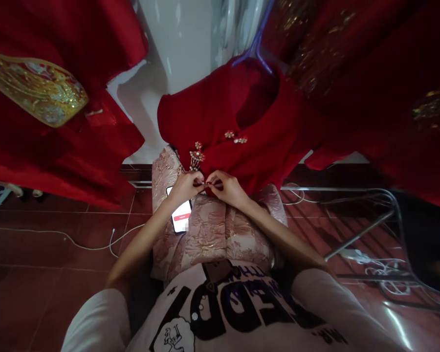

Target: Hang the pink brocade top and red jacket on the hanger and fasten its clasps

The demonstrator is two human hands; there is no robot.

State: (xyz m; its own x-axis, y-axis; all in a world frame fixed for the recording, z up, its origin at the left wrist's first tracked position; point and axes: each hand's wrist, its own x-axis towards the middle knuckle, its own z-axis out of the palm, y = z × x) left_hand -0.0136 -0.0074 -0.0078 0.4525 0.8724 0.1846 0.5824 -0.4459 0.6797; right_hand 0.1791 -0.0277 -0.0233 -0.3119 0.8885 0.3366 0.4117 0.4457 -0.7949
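Observation:
A red garment (220,112) with jewelled ornaments hangs from a blue hanger and drapes toward my lap. At its lower edge my left hand (191,185) and my right hand (225,187) meet, fingertips pinched close together. Something tiny and reddish is between the fingers, too small to make out. A beaded brooch (197,157) sits on the red cloth just above my left hand, and a second jewelled clasp (236,138) lies higher up. Pink-gold brocade fabric (209,230) covers my lap. A phone (181,215) with a lit screen rests on it, partly behind my left forearm.
Red garments with gold embroidery (55,95) hang at the left, and more red cloth (352,88) hangs at the right. The blue hanger (258,44) rises above. A metal-framed chair (399,225) stands right. White cables (386,276) lie on the red tiled floor (58,283).

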